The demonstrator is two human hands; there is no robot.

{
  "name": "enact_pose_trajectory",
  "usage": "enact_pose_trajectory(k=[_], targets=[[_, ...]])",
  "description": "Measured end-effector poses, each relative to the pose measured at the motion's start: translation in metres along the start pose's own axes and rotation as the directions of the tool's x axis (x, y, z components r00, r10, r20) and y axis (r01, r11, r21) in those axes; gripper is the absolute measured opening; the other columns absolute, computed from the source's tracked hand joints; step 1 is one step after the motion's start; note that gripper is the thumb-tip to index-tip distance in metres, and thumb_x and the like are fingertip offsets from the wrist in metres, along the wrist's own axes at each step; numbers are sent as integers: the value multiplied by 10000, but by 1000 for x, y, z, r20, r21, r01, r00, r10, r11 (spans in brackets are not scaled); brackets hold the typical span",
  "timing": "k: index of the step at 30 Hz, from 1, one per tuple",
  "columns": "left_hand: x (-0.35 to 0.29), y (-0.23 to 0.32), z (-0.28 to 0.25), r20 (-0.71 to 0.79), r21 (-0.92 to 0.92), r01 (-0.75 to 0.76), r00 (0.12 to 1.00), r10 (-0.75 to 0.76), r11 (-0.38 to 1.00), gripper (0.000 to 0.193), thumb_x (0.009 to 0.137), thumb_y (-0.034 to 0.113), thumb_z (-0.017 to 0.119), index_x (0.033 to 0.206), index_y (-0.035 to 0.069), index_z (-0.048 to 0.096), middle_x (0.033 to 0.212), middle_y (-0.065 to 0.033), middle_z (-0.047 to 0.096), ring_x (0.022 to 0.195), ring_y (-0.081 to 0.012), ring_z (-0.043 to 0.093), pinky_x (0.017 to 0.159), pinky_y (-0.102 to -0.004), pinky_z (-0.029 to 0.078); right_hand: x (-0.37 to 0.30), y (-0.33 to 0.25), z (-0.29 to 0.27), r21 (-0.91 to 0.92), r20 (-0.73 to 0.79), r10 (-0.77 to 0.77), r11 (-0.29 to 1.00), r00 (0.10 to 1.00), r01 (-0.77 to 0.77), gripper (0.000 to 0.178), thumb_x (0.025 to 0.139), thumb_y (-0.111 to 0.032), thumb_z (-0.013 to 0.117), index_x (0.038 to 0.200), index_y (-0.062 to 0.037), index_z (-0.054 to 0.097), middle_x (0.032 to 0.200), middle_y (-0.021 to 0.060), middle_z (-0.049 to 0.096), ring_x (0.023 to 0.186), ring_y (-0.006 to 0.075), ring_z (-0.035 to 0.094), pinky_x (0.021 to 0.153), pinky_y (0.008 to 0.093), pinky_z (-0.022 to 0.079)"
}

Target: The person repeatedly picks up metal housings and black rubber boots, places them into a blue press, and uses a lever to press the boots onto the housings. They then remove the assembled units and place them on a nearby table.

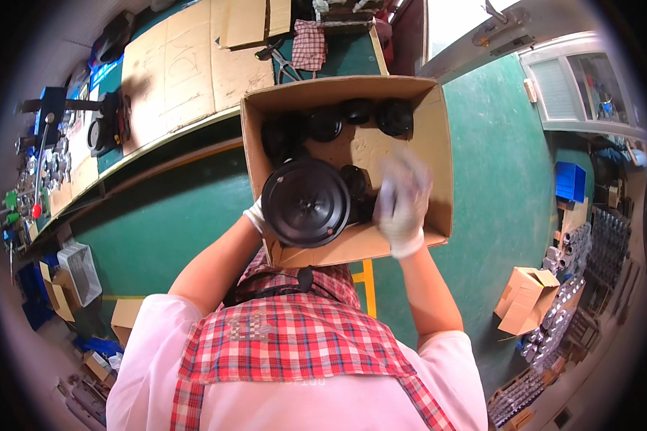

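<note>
Black round part (305, 203), 1: grasped by the gloved left hand (254, 214), whose fingers are mostly hidden behind it; held over the carton's near left corner.
Gloved right hand (404, 197), 1: over the carton's right side, motion-blurred; cannot tell whether clenched or holding anything.
Cardboard carton (436, 158), 1: open-topped, below both hands.
Further black parts (395, 117), at least 4: inside, beyond the hands, along the far wall.
Workbench (349, 61), 1: ahead of the left hand, bearing cardboard sheets (187, 65) and pliers (286, 66).
Blue bin (570, 182), 1: well right of the right hand.
</note>
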State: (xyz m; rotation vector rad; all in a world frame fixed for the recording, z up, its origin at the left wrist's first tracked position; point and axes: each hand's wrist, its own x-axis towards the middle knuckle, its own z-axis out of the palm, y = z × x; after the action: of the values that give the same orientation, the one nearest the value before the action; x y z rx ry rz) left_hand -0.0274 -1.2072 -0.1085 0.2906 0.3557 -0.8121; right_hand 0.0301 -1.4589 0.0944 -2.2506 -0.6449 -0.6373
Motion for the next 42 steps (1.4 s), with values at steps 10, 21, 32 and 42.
enact_pose_trajectory(k=[10, 21, 32, 42], targets=[[-74, 6, 88, 56, -413, -28, 997, 56, 910, 527, 1053, 502, 445, 1301, 67, 609, 1197, -101, 691, 1065, -205, 662, 994, -396, 531, -41, 198, 220, -561, 420, 190, 823, 887, 90, 357, 920, -145, 521, 1262, -113, 615, 1308, 93, 582, 1187, 299, 567, 963, 448, 490], [-86, 2, 111, 52, -590, -115, 982, 180, 799, 486, 1064, 472, 427, 1232, 70, 644, 1121, -95, 723, 996, -222, 700, 951, -417, 560, -73, 145, 172, -614, 369, 467, 772, 803, -166, 305, 791, -363, 778, 992, -155, 680, 1049, 105, 625, 1018, 309, 590, 823, 472, 505], [-92, 3, 97, 7, -534, -223, 963, 268, 815, 432, 1062, 410, 445, 1277, 76, 614, 1200, -95, 680, 1081, -221, 652, 1009, -407, 508, -96, 156, 238, -399, 499, -15, 883, 866, 246, 130, 869, -193, 586, 975, -159, 653, 1184, 73, 623, 1052, 248, 582, 856, 440, 514], [-101, -7, 84, -40, -477, -359, 920, 389, 802, 396, 1059, 354, 461, 1317, 81, 586, 1272, -96, 641, 1158, -221, 608, 1061, -398, 460, -49, 181, 260, 160, 660, 750, -193, -40, -968, 1069, 741, -554, 839, 1549, -111, 299, 1552, 149, 426, 1425, 364, 388, 1138, 592, 307]])
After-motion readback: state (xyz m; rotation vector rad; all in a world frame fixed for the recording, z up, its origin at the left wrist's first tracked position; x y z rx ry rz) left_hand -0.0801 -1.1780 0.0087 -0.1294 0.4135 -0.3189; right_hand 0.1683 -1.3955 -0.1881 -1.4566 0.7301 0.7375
